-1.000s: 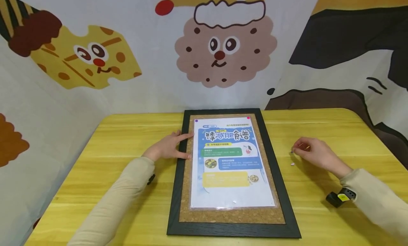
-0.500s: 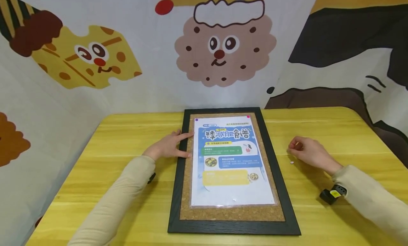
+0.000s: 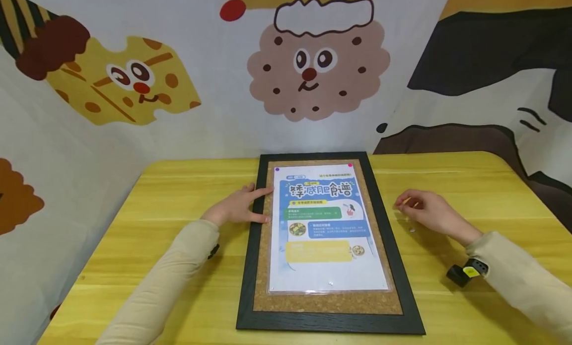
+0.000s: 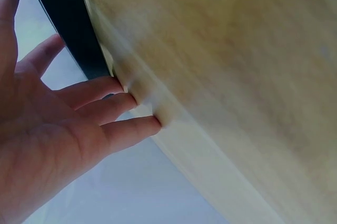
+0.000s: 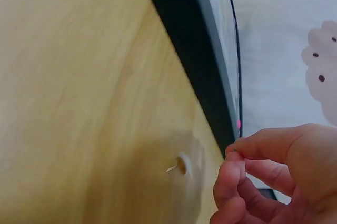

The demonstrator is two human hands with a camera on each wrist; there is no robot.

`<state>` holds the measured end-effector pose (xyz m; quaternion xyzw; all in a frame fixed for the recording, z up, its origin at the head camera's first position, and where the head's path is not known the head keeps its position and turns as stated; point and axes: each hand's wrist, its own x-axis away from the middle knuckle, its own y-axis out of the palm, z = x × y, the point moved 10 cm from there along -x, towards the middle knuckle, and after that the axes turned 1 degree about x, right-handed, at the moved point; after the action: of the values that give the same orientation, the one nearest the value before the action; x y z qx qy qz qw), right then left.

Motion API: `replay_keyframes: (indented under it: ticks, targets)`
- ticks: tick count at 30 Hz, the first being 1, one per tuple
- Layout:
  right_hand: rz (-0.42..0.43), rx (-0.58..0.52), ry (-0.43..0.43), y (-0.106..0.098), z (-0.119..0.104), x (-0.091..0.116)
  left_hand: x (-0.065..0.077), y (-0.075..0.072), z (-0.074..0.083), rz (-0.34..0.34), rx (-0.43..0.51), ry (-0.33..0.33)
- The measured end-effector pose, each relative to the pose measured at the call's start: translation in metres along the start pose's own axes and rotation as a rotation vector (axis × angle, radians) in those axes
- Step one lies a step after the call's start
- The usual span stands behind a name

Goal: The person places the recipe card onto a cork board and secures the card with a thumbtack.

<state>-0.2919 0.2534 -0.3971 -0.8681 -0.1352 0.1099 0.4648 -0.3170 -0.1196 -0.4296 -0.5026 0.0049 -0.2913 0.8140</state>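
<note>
A black-framed corkboard [image 3: 259, 305] lies on the table with a printed poster [image 3: 313, 278] on it. A purple thumbtack [image 3: 277, 169] and a pink thumbtack [image 3: 350, 165] sit at the poster's top corners. My left hand [image 3: 237, 204] rests on the frame's left side, fingers spread, thumb and index finger reaching onto the board. To the right of the board, my right hand [image 3: 431, 211] pinches a thumbtack between thumb and index finger; the fingertips hide nearly all of it. Below that hand, a pale thumbtack [image 5: 182, 164] lies on the table, its pin pointing sideways.
The yellow wood-grain table [image 3: 161, 196] extends on both sides of the board. Behind it hangs a white cloth [image 3: 214, 126] printed with cartoon food. A black wrist camera [image 3: 459, 275] is strapped at the right wrist, low over the table.
One second ago a dark bluish thumbtack showed at my right fingertips by the table; now it is hidden in the pinch. That hand has shifted slightly left toward the board. The left hand stays put.
</note>
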Motion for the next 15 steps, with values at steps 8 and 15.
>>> replay_keyframes:
  ticks: [8, 15]
  targets:
    - [-0.049, -0.088, -0.02, 0.006, -0.025, -0.008, 0.001, 0.0, 0.001, -0.007, -0.006, -0.008]
    - [-0.078, -0.18, -0.015, 0.015, -0.044, -0.011, 0.002, 0.0, 0.002, -0.004, -0.008, -0.009]
